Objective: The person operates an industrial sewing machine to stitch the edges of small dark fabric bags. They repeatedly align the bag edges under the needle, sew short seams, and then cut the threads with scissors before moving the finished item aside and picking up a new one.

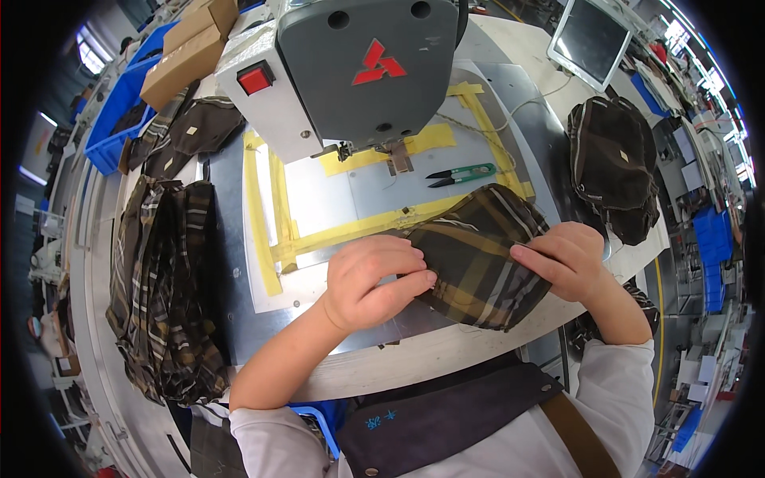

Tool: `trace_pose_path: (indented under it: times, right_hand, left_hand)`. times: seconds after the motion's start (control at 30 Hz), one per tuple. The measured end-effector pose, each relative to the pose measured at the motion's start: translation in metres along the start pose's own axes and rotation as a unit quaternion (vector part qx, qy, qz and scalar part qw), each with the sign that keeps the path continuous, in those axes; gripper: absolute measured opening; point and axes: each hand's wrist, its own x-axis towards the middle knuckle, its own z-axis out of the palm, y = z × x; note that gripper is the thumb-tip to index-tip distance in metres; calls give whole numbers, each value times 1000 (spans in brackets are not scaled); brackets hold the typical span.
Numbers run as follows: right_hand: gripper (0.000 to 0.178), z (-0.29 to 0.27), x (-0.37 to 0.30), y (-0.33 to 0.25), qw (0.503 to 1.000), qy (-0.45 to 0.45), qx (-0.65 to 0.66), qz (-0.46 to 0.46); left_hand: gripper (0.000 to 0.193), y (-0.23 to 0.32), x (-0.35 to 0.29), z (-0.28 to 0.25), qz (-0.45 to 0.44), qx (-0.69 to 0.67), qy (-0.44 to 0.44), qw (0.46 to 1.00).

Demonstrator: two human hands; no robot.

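Observation:
A dark plaid fabric piece, with olive and white stripes, is stretched between my hands above the table's near edge. My left hand pinches its left side between thumb and fingers. At the opposite side, my right hand grips the edge with the thumb on top. Beyond the cloth stands a grey and white sewing machine, its needle area over a plate framed with yellow tape. Green-handled thread snips lie on the plate, just behind the fabric.
A heap of plaid pieces hangs over the left side. More dark pieces lie behind it, near a blue bin and a cardboard box. Dark sewn pieces are stacked at the right, below a small screen.

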Motion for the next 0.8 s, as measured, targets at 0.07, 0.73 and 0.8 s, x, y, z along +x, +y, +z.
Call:
trace_pose_path:
  times: [0.07,0.73,0.8]
  right_hand:
    - [41,0,1,-1,1000,4,3,-6]
    - [36,-5,0,-5,995,26,-43,-90]
    - [37,-3,-3,-6,993,17,-52,-100]
  left_hand:
    - [26,0,-1,-1,-4,3,-4,1000]
    - [47,1,2,-4,-78,-7,-119,990]
    - [48,-4,3,-1,-72,27,-122,990]
